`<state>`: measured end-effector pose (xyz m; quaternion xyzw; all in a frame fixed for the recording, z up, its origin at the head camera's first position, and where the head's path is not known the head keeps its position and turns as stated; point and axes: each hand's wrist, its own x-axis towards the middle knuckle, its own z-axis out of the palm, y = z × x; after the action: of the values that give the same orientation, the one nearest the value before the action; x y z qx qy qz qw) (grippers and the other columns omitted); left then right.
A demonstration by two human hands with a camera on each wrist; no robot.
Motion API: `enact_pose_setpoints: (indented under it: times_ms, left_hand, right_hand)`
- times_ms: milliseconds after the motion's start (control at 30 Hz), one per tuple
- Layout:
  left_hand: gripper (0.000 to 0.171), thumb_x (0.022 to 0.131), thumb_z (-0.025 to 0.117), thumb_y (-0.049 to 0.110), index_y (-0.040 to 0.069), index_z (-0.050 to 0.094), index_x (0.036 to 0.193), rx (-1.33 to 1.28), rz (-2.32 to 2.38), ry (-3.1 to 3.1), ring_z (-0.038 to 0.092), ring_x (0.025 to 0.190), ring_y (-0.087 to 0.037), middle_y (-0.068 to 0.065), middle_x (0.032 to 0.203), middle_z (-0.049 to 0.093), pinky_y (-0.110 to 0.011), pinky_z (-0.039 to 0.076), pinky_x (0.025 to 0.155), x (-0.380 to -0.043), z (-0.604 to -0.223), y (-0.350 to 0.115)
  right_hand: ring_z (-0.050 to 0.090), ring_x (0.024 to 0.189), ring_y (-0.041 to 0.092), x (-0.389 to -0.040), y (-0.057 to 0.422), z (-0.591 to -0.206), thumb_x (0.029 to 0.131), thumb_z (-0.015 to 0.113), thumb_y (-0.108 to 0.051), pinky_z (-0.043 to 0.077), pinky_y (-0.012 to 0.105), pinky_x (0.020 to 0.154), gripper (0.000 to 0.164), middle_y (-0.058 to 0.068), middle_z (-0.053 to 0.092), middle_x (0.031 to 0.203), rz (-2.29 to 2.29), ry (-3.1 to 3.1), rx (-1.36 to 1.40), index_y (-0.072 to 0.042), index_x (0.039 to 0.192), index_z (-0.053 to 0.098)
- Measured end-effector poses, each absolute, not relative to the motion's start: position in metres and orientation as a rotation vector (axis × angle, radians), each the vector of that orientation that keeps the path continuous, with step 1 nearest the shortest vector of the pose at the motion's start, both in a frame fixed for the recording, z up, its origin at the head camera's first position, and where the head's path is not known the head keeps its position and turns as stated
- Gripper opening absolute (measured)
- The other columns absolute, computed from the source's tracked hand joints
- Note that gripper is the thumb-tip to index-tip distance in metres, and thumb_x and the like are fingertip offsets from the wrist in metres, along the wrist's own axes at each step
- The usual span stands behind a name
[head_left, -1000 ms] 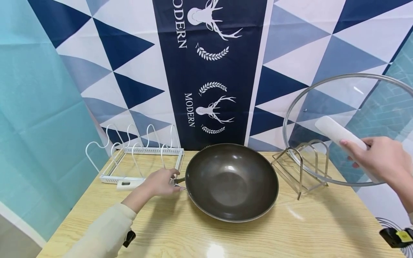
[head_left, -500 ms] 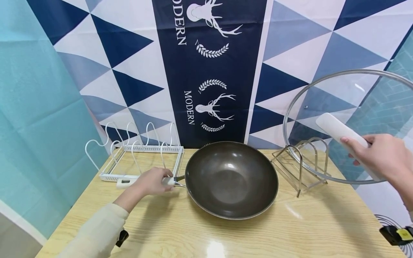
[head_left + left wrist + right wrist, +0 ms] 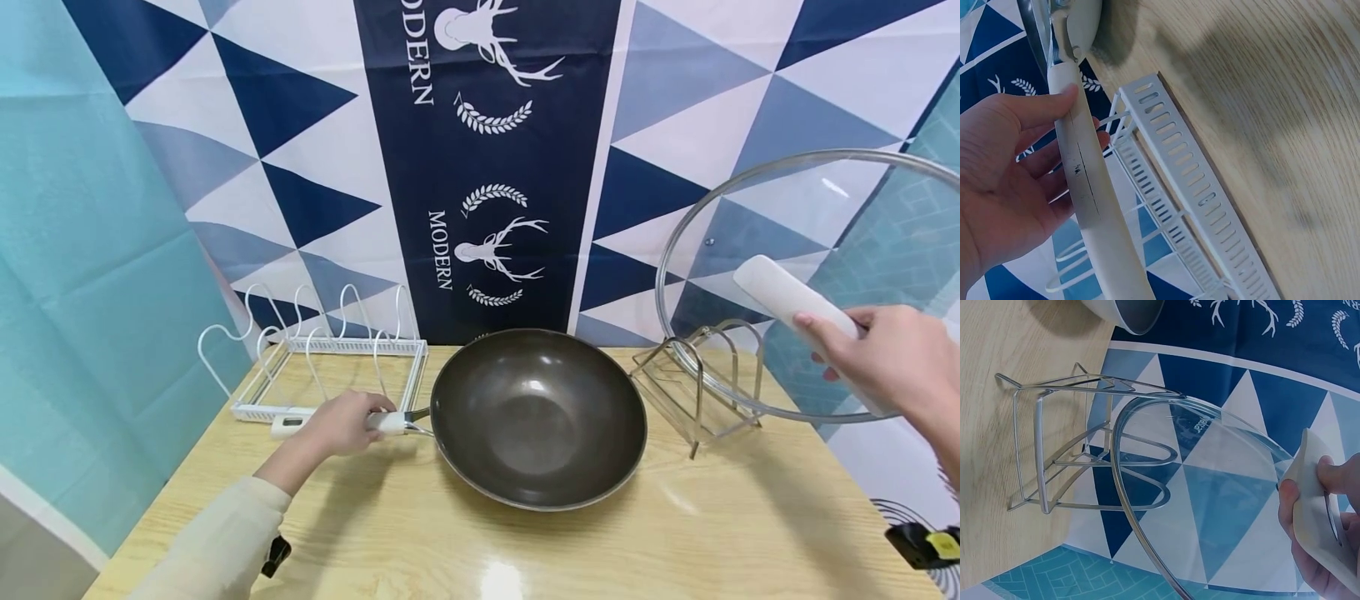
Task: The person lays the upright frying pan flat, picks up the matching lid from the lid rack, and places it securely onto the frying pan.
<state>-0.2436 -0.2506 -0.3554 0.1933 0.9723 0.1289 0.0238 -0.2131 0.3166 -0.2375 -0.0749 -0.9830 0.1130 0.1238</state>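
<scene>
A dark-coated wok (image 3: 532,433) sits on the table, its white handle (image 3: 386,422) pointing left. My left hand (image 3: 341,423) holds that handle midway along. In the left wrist view, the thumb (image 3: 1067,100) lies along one side of it and the fingers come round from the other. On the right, my right hand (image 3: 888,350) grips the white handle (image 3: 795,296) of a large glass lid (image 3: 757,217), held up on edge. Thumb and fingers wrap that handle in the right wrist view. The lid's metal rim (image 3: 1124,494) overlaps the loops of a gold-coloured wire rack (image 3: 699,400).
A white rack (image 3: 258,413) with tall wavy wire loops stands at the back left, close behind the wok handle. The light wood table (image 3: 480,546) ends against a patterned cloth (image 3: 495,158) hanging behind it.
My left hand has slid left along the wok handle, away from the pan, baring more of the handle's white front end. The lid has risen slightly in my right hand.
</scene>
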Motion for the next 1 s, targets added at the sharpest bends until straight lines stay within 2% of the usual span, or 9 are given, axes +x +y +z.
enact_pose_setpoints:
  times_ms: [167, 433, 833, 1000]
  left_hand:
    - [0.029, 0.076, 0.077, 0.010, 0.012, 0.071, 0.104, 0.653, 0.386, 3.014, 0.067, 0.085, -0.021, -0.008, 0.096, 0.073, -0.039, 0.055, 0.072, -0.249, -0.353, -0.248]
    - [0.031, 0.076, 0.077, 0.008, 0.011, 0.072, 0.107, 0.582, 0.380, 2.996, 0.068, 0.089, -0.022, -0.009, 0.101, 0.074, -0.039, 0.055, 0.075, -0.245, -0.355, -0.249]
    - [0.034, 0.076, 0.078, 0.011, 0.013, 0.072, 0.110, 0.579, 0.325, 3.015, 0.067, 0.087, -0.021, -0.009, 0.103, 0.074, -0.037, 0.055, 0.071, -0.245, -0.352, -0.249]
    - [0.035, 0.075, 0.079, 0.012, 0.013, 0.072, 0.110, 0.592, 0.296, 3.012, 0.066, 0.085, -0.019, -0.008, 0.105, 0.074, -0.036, 0.054, 0.070, -0.244, -0.351, -0.249]
  right_hand:
    - [0.054, 0.049, 0.022, -0.214, 0.320, -0.238, 0.097, 0.038, -0.058, 0.035, 0.029, 0.045, 0.078, 0.009, 0.063, 0.052, 0.353, -2.829, -0.189, 0.017, 0.101, 0.060]
    - [0.052, 0.046, 0.021, -0.218, 0.318, -0.238, 0.096, 0.036, -0.060, 0.036, 0.031, 0.043, 0.080, 0.010, 0.062, 0.051, 0.365, -2.810, -0.190, 0.017, 0.100, 0.060]
    - [0.054, 0.048, 0.025, -0.215, 0.319, -0.232, 0.096, 0.036, -0.061, 0.034, 0.031, 0.043, 0.081, 0.016, 0.063, 0.053, 0.338, -2.775, -0.202, 0.017, 0.101, 0.059]
    - [0.052, 0.047, 0.024, -0.212, 0.314, -0.227, 0.096, 0.034, -0.061, 0.035, 0.032, 0.041, 0.084, 0.025, 0.064, 0.062, 0.294, -2.786, -0.205, 0.019, 0.105, 0.056]
